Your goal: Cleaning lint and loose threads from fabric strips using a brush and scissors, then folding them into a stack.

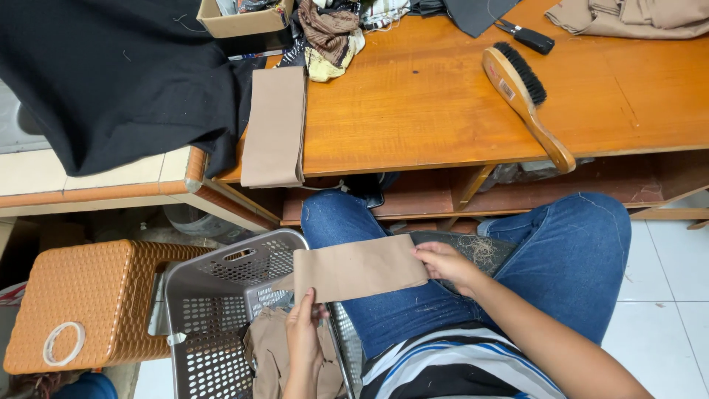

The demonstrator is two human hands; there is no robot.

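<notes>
Seated at a wooden table (443, 111). A tan fabric piece (358, 267) is held flat over the lap, above the left thigh and the edge of a grey perforated basket (214, 310). Left hand (304, 332) pinches its lower edge, fingers closed on the cloth; right hand (447, 264) clamps the right end the same way. Judging by the layout, work looks partway: one matching tan strip (275, 125) already lies draped over the table's front edge, while more tan cloth (269, 355) sits crumpled in the basket, seemingly yet to be handled. Around: black fabric (118, 81) spread to the left, a wooden brush (526, 100) on the table, an orange woven stool (88, 295) bearing a tape roll (63, 343). The basket rim crowds the left hand; loose threads (484, 251) lie on the lap.
</notes>
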